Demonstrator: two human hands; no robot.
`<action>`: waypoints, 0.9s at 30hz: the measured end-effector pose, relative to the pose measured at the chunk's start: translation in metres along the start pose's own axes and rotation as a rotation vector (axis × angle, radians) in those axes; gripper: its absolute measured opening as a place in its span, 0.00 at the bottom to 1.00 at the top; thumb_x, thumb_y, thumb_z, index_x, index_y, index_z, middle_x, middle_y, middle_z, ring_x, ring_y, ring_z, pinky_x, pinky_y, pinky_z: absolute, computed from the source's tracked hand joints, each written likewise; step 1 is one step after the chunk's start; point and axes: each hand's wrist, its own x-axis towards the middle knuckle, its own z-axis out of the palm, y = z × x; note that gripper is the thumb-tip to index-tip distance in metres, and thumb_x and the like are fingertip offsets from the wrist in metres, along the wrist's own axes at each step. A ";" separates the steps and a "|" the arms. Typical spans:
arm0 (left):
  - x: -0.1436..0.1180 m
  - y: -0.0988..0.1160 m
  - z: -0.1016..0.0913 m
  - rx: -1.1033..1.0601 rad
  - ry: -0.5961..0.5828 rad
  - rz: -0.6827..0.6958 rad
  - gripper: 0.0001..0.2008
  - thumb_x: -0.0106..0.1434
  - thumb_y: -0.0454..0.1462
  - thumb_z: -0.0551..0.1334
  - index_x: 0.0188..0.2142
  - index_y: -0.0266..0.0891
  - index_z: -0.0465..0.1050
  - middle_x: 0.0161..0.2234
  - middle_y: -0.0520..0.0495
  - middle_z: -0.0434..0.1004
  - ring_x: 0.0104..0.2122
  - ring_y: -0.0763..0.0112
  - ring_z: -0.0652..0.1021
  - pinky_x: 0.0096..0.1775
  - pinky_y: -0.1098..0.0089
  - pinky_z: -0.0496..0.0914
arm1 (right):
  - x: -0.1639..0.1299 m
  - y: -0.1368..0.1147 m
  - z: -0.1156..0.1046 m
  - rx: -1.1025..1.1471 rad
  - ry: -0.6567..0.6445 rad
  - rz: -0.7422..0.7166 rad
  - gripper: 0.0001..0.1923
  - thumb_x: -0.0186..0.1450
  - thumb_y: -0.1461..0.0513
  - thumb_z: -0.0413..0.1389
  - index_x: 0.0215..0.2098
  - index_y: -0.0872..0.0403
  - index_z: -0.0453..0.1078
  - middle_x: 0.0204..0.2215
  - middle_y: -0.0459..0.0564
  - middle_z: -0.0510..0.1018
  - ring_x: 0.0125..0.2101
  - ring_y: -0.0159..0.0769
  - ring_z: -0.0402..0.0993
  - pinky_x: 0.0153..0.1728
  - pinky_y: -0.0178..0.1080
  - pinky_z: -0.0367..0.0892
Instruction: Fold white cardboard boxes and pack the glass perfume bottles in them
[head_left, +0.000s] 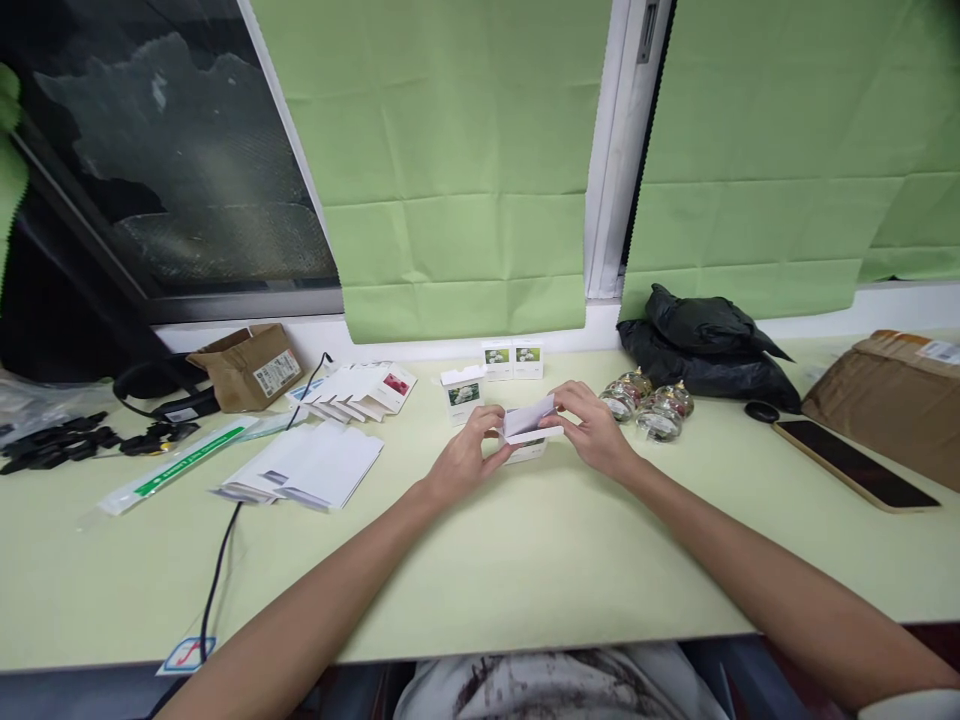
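A small white paper box (529,454) with a picture on its front is held above the table between both hands, its top flap raised. My left hand (471,456) grips its left side with thumb and fingers. My right hand (592,428) pinches the flap and right edge. Just behind stands another white box (463,396) with a plant picture and its top open. Two closed white boxes (513,361) stand side by side farther back. Right of my right hand sit several clear round ornaments (651,404) with gold-coloured caps. The held box's inside is mostly hidden.
On the left lie flat white cartons (322,465), picture cartons (364,388), a green-and-white plastic sleeve (184,465), a black cable (219,570) and a brown box (251,370). On the right are black plastic bags (705,350), a phone (855,465) and a large cardboard box (892,400).
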 end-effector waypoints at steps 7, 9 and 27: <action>0.002 0.004 0.000 -0.042 -0.002 -0.009 0.21 0.70 0.34 0.66 0.57 0.44 0.59 0.53 0.40 0.71 0.56 0.64 0.76 0.44 0.60 0.83 | 0.002 -0.002 -0.003 -0.019 -0.019 -0.025 0.10 0.75 0.58 0.54 0.40 0.46 0.78 0.41 0.53 0.77 0.44 0.48 0.71 0.45 0.50 0.67; 0.002 0.004 -0.001 -0.041 -0.004 -0.010 0.21 0.70 0.34 0.66 0.56 0.44 0.60 0.53 0.40 0.71 0.56 0.63 0.76 0.45 0.61 0.83 | 0.002 -0.002 -0.004 -0.031 -0.032 -0.035 0.11 0.75 0.59 0.53 0.41 0.46 0.79 0.41 0.53 0.77 0.44 0.47 0.72 0.46 0.50 0.67; 0.003 0.005 -0.006 0.031 -0.059 -0.012 0.18 0.71 0.32 0.64 0.56 0.44 0.62 0.54 0.40 0.71 0.54 0.63 0.76 0.45 0.62 0.81 | 0.002 0.000 -0.005 -0.148 -0.030 -0.145 0.07 0.75 0.63 0.56 0.45 0.48 0.76 0.43 0.52 0.80 0.45 0.44 0.73 0.47 0.48 0.69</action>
